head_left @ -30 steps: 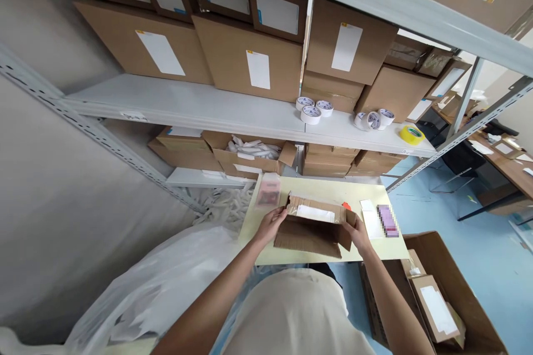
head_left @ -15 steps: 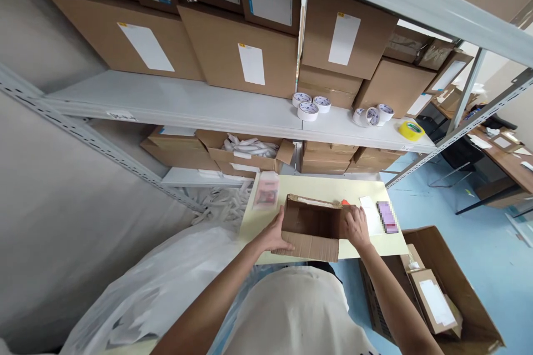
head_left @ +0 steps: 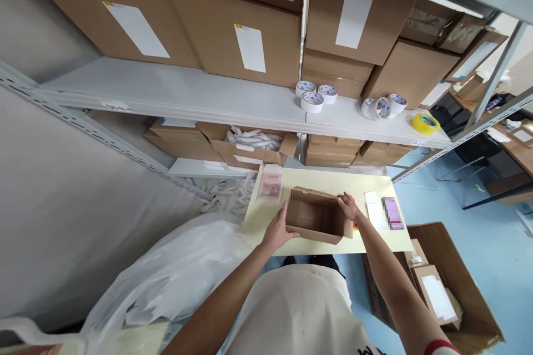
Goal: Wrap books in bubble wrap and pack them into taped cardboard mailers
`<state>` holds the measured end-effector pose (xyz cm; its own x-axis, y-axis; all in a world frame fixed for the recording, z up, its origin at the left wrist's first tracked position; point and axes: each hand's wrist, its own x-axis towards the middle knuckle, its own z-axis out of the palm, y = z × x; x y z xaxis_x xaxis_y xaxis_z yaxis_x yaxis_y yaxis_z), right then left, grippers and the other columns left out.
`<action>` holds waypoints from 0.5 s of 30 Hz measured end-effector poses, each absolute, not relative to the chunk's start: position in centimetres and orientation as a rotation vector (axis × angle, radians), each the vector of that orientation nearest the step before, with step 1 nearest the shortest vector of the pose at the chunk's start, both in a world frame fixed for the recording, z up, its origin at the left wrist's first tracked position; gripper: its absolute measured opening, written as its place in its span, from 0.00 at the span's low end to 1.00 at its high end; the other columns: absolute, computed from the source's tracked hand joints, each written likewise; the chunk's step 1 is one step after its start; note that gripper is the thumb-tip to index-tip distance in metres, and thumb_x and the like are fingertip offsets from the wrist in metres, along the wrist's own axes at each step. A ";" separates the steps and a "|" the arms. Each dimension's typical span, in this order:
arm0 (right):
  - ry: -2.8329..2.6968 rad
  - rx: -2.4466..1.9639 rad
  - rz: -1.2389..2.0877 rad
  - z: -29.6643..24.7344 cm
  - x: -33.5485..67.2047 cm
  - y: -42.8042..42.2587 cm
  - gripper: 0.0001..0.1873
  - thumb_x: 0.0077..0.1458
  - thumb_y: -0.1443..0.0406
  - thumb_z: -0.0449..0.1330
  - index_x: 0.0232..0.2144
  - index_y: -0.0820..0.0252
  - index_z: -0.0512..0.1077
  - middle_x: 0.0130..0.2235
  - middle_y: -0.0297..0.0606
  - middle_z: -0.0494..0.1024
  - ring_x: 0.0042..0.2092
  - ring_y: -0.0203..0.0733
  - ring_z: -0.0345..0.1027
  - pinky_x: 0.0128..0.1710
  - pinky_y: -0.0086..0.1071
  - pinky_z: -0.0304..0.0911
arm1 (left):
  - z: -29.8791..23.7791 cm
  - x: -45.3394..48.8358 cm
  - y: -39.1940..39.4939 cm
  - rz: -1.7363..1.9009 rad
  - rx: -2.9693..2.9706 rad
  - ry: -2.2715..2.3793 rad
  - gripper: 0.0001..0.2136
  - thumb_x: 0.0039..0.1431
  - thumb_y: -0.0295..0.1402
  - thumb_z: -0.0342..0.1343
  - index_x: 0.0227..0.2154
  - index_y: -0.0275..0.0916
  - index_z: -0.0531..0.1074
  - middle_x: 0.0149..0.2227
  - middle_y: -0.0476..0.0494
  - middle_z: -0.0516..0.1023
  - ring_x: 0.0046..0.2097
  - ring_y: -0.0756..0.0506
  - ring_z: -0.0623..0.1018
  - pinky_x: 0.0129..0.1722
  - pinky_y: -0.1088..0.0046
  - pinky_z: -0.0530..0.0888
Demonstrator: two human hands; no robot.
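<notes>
While the left grip (head_left: 278, 228) and right grip (head_left: 348, 208) lightly clasp the open brown cardboard box (head_left: 314, 216) by its flimsy walls, it may skid past the edge of the pale-yellow bench (head_left: 325, 184) nearest them.

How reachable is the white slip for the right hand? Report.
Probably yes: the right hand rests on the cardboard box's right wall; the white slip lies on the table just beyond, nothing standing between.

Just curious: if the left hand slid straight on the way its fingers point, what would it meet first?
The left hand lies along the left wall of the cardboard box; beyond it, probably bare table, the clear packet just left of that line.
</notes>
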<state>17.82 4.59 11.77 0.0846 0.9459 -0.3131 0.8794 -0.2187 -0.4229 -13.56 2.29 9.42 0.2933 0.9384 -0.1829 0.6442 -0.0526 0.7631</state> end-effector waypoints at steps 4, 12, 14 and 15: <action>-1.751 -2.277 0.512 11.3 17.7 2.8 0.41 0.60 0.42 0.44 0.68 0.54 0.48 0.71 0.49 0.42 0.71 0.61 0.33 0.62 0.65 0.38 | 9.4 -12.6 2.7 0.459 1.765 1.486 0.59 0.40 0.40 0.69 0.69 0.43 0.34 0.68 0.31 0.55 0.65 0.30 0.62 0.58 0.54 0.68; -1.862 -2.243 0.343 9.6 15.7 -4.6 0.55 0.54 0.39 0.49 0.69 0.68 0.34 0.70 0.61 0.42 0.71 0.62 0.31 0.63 0.62 0.35 | 6.6 -13.3 2.8 0.734 1.652 1.347 0.58 0.41 0.45 0.68 0.69 0.40 0.36 0.68 0.29 0.54 0.66 0.34 0.62 0.61 0.56 0.65; -1.829 -2.273 0.399 9.1 15.1 -5.3 0.57 0.53 0.39 0.50 0.68 0.70 0.35 0.69 0.62 0.44 0.71 0.62 0.33 0.64 0.61 0.35 | 5.5 -14.6 3.4 0.792 1.558 1.372 0.45 0.51 0.48 0.61 0.67 0.40 0.46 0.66 0.31 0.60 0.63 0.36 0.67 0.58 0.57 0.68; -1.809 -2.281 0.418 8.9 14.8 -5.5 0.57 0.53 0.39 0.51 0.68 0.70 0.35 0.69 0.62 0.45 0.71 0.62 0.34 0.64 0.60 0.35 | 5.2 -15.3 3.9 0.807 1.508 1.439 0.37 0.56 0.48 0.56 0.65 0.40 0.53 0.63 0.32 0.64 0.61 0.37 0.70 0.56 0.58 0.70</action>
